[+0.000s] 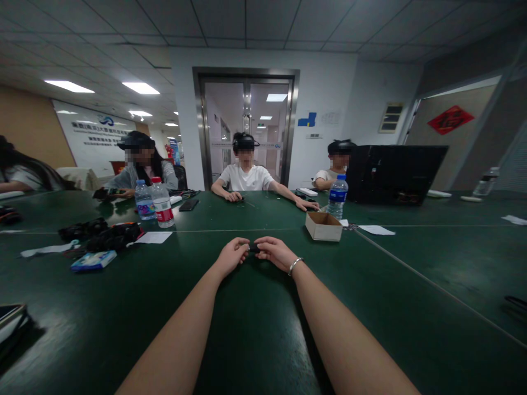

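My left hand (pixel 231 254) and my right hand (pixel 273 252) meet at the middle of the dark green table (pixel 255 329). Both are closed, fingertips pinching a small dark object (pixel 253 248) held between them just above the tabletop. The object is too small to name. A silver bracelet (pixel 295 265) circles my right wrist. Both forearms stretch out from the near edge.
An open cardboard box (pixel 323 225) stands beyond my right hand. Two water bottles (pixel 155 201) stand at the left, another bottle (pixel 337 196) by a black laptop (pixel 393 174). Dark gear (pixel 102 235), papers and a blue packet (pixel 94 260) lie left. Several people sit across the table.
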Tool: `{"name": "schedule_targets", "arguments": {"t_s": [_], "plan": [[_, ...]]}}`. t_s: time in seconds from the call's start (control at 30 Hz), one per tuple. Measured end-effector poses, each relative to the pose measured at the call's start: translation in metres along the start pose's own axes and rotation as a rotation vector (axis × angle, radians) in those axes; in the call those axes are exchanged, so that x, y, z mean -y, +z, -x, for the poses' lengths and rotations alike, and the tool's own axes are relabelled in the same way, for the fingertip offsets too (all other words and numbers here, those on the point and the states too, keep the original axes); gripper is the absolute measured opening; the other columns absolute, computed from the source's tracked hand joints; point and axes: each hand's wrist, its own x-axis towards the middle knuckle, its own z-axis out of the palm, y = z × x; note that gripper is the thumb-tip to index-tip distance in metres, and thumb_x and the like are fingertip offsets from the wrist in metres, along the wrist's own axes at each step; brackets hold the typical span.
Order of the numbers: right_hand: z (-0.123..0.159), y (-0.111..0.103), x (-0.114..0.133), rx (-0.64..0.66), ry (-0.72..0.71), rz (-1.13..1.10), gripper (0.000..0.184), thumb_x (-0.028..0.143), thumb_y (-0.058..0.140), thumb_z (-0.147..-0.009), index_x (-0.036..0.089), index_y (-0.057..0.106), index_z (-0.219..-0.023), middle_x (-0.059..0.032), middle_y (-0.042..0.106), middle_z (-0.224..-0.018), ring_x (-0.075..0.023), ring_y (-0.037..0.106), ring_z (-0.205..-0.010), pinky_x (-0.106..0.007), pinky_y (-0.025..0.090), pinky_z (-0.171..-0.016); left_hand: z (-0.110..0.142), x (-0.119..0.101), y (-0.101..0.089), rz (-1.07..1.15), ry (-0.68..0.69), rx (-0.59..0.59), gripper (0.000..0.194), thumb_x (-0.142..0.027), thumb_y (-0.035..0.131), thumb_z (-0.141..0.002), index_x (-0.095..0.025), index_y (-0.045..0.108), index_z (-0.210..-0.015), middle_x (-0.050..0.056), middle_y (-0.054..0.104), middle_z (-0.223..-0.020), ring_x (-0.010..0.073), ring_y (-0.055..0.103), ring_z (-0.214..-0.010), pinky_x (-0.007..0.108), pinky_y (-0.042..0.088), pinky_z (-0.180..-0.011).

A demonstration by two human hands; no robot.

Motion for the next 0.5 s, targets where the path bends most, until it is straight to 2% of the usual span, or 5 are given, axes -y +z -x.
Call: {"name": "schedule_targets", "arguments": {"t_s": [0.13,0.27,0.37,0.5], "plan": [[-0.0011,-0.0008,-0.0002,0.0,0.011,-0.003,0.012,0.002,0.059,-0.074,0.008,0.062,-0.084,-0.0074,0.063,-0.07,-0.0119,0.063,-0.056,-0.016,0.053,-0.052,0.0023,-0.0042,-0.0003,0.026,-0.025,-0.014,0.028,-0.026,0.057,-0.075,-0.015,0.055,-0.1,0.003,0.055,-0.079,0.0087,0.052,-0.06,0.017,0.04,-0.05],[-0.0023,-0.0012,-0.001,-0.009,0.017,-0.001,0.012,0.001,0.058,-0.075,0.008,0.061,-0.084,-0.0074,0.064,-0.072,-0.0122,0.063,-0.056,-0.016,0.053,-0.052,0.0032,-0.0076,0.0011,0.03,-0.056,-0.01,0.03,-0.038,0.044,-0.083,-0.014,0.054,-0.098,0.002,0.054,-0.07,0.0082,0.05,-0.053,0.017,0.038,-0.046],[-0.0023,-0.0007,-0.0012,-0.005,0.01,0.002,0.013,0.0,0.056,-0.075,0.008,0.06,-0.084,-0.0071,0.064,-0.071,-0.012,0.063,-0.055,-0.015,0.052,-0.051,0.004,-0.0083,0.0022,-0.007,-0.03,-0.012,0.026,-0.03,0.042,-0.084,-0.012,0.053,-0.099,0.0,0.05,-0.063,0.0078,0.046,-0.05,0.017,0.037,-0.045],[-0.002,-0.0002,-0.0012,0.004,0.006,0.002,0.013,0.0,0.056,-0.075,0.008,0.061,-0.084,-0.0075,0.063,-0.071,-0.012,0.063,-0.055,-0.015,0.052,-0.051,0.0065,-0.0095,0.002,-0.031,-0.008,-0.021,0.027,-0.016,0.051,-0.075,-0.014,0.054,-0.101,0.002,0.052,-0.077,0.0086,0.05,-0.059,0.017,0.041,-0.05]]}}
